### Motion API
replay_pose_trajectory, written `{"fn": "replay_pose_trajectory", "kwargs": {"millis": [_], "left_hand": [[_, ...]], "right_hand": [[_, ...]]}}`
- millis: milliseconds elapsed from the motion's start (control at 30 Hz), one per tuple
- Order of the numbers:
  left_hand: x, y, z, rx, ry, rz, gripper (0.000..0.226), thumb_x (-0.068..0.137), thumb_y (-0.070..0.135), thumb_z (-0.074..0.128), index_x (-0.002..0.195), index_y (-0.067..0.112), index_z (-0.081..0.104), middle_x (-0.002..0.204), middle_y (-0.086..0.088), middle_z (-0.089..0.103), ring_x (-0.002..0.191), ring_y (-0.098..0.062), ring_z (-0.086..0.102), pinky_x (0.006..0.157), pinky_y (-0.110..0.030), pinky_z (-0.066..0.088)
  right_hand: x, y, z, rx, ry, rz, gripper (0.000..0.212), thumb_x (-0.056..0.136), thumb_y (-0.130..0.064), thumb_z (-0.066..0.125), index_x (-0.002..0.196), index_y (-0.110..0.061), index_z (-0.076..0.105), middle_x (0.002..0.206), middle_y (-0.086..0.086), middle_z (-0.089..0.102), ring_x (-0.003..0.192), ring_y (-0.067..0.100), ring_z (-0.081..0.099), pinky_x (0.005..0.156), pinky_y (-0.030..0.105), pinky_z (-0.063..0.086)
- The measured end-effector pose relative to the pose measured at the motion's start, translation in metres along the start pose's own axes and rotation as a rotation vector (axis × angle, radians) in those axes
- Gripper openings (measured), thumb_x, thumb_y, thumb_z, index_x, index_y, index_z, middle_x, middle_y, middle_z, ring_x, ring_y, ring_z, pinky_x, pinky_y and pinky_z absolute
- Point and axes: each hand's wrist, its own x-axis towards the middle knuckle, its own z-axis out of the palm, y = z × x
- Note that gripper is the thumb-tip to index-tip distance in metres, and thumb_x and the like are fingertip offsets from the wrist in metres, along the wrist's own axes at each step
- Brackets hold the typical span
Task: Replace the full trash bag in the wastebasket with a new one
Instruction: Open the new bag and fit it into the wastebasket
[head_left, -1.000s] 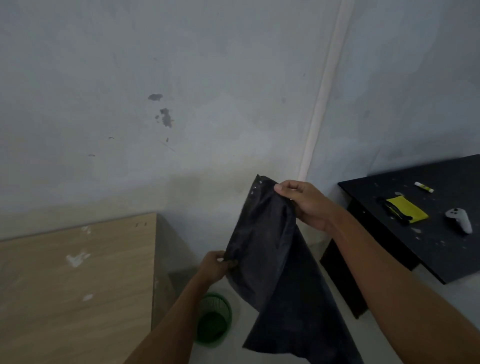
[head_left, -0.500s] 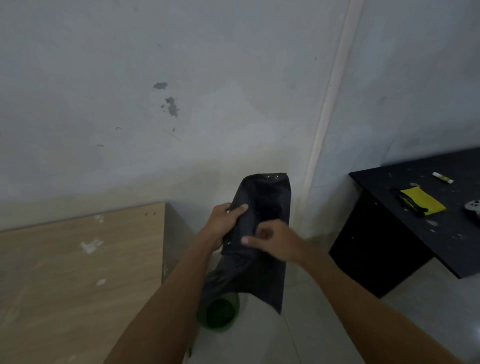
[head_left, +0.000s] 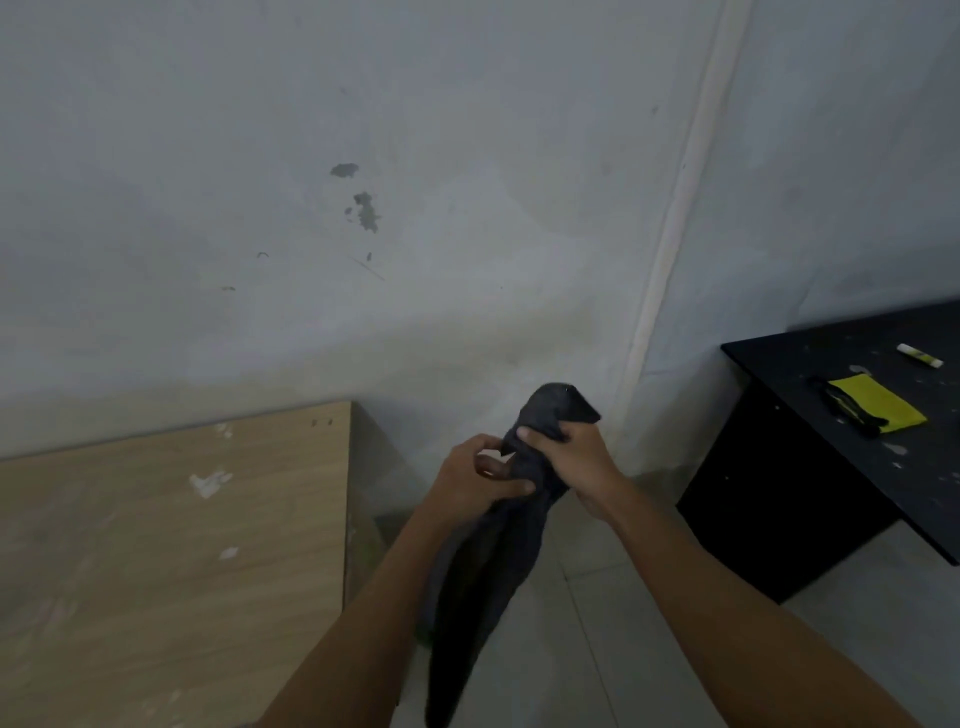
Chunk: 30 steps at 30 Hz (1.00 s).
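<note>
Grey-white wall (head_left: 311, 208) fills most of the view, scuffed, with a pale strip (head_left: 670, 249) running down the corner. Light wooden tabletop (head_left: 156, 571) at lower left, chipped white in spots. Black table (head_left: 857, 457) at right, with pale tile floor (head_left: 597, 623) between the two. Black trash bag (head_left: 483, 582) hangs bunched in front of the person, its top corner poking above the hands and its tail trailing down over the floor (a sliver of green shows at its left edge, too little to identify). Right hand (head_left: 571, 457) clenched around the bag near its top. Left hand (head_left: 478, 480) just beside it, fingers curled, gripping the gathered plastic slightly lower. On the black table: a yellow pouch (head_left: 878, 402) with black straps, and a small white tube (head_left: 919, 355) behind it.
</note>
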Motion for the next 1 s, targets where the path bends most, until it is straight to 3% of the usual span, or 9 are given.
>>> {"fn": "replay_pose_trajectory", "kwargs": {"millis": [133, 267, 400, 500, 667, 767, 833, 933, 1000], "left_hand": [[0.000, -0.005, -0.001, -0.002, 0.113, -0.007, 0.028, 0.083, 0.009, 0.085, 0.106, 0.018, 0.072, 0.074, -0.011, 0.077, 0.066, -0.017, 0.072, 0.072, -0.037, 0.062], [0.007, -0.009, -0.003, 0.017, 0.223, -0.035, 0.017, 0.098, 0.005, 0.064, 0.088, 0.012, 0.077, 0.086, -0.014, 0.077, 0.081, -0.028, 0.073, 0.084, -0.053, 0.062], [0.006, -0.010, -0.008, 0.099, 0.376, -0.080, 0.026, 0.107, 0.016, 0.047, 0.110, 0.005, 0.070, 0.111, -0.011, 0.070, 0.101, -0.026, 0.065, 0.081, -0.032, 0.047], [0.001, -0.026, -0.017, 0.234, 0.259, -0.076, 0.040, 0.090, 0.047, 0.075, 0.112, 0.016, 0.062, 0.106, 0.002, 0.064, 0.099, -0.018, 0.063, 0.083, -0.032, 0.049], [0.006, -0.073, -0.034, 0.660, 0.266, -0.093, 0.013, 0.079, 0.005, 0.062, 0.090, 0.012, 0.058, 0.098, -0.018, 0.066, 0.095, -0.040, 0.065, 0.070, -0.032, 0.041], [0.005, -0.074, -0.033, 0.628, 0.356, -0.146, 0.011, 0.087, 0.005, 0.061, 0.096, 0.002, 0.066, 0.100, -0.025, 0.069, 0.097, -0.045, 0.066, 0.073, -0.039, 0.045], [0.008, -0.066, -0.024, 0.525, 0.334, -0.218, 0.018, 0.094, 0.006, 0.058, 0.107, -0.002, 0.067, 0.108, -0.027, 0.070, 0.105, -0.043, 0.066, 0.083, -0.042, 0.049], [0.011, -0.040, -0.005, 0.256, 0.295, -0.245, 0.026, 0.103, 0.018, 0.053, 0.117, 0.003, 0.069, 0.114, -0.016, 0.072, 0.110, -0.033, 0.067, 0.092, -0.037, 0.052], [0.008, -0.020, 0.010, 0.053, 0.256, -0.259, 0.025, 0.105, 0.028, 0.055, 0.109, 0.010, 0.072, 0.101, -0.006, 0.074, 0.097, -0.023, 0.069, 0.079, -0.028, 0.054]], "right_hand": [[0.002, -0.003, -0.005, 0.262, -0.086, 0.144, 0.036, 0.079, -0.036, 0.088, 0.104, -0.011, 0.078, 0.101, 0.011, 0.080, 0.094, 0.031, 0.077, 0.087, 0.057, 0.061], [0.001, 0.009, -0.014, 0.150, -0.286, 0.138, 0.078, 0.061, -0.001, 0.096, 0.130, -0.016, 0.062, 0.115, 0.012, 0.076, 0.105, 0.029, 0.074, 0.091, 0.051, 0.061], [0.007, 0.024, -0.028, -0.232, -0.184, 0.112, 0.046, 0.076, 0.000, 0.078, 0.120, -0.011, 0.068, 0.099, 0.007, 0.075, 0.091, 0.030, 0.073, 0.080, 0.043, 0.062], [0.012, 0.043, -0.040, -0.559, 0.035, 0.008, 0.017, 0.089, -0.007, 0.065, 0.106, -0.007, 0.068, 0.092, 0.005, 0.066, 0.093, 0.033, 0.067, 0.070, 0.031, 0.045], [0.028, 0.078, -0.066, -0.816, 0.160, 0.008, 0.046, 0.088, 0.009, 0.054, 0.130, -0.008, 0.056, 0.124, 0.020, 0.057, 0.110, 0.038, 0.057, 0.083, 0.036, 0.046], [0.025, 0.074, -0.071, -0.921, 0.195, -0.005, 0.053, 0.088, 0.004, 0.060, 0.136, -0.015, 0.048, 0.128, 0.018, 0.050, 0.114, 0.038, 0.050, 0.089, 0.046, 0.048], [0.011, 0.065, -0.060, -0.942, 0.264, -0.200, 0.059, 0.075, -0.005, 0.074, 0.127, -0.019, 0.050, 0.120, 0.015, 0.049, 0.106, 0.036, 0.050, 0.086, 0.045, 0.049], [-0.029, 0.078, -0.015, -0.713, 0.057, -0.682, 0.031, 0.076, -0.012, 0.074, 0.103, -0.015, 0.058, 0.101, 0.008, 0.054, 0.092, 0.028, 0.054, 0.081, 0.038, 0.048], [-0.049, 0.100, 0.018, -0.587, -0.217, -0.647, 0.018, 0.088, -0.010, 0.065, 0.106, -0.012, 0.064, 0.102, 0.005, 0.061, 0.093, 0.025, 0.061, 0.084, 0.035, 0.052]]}}
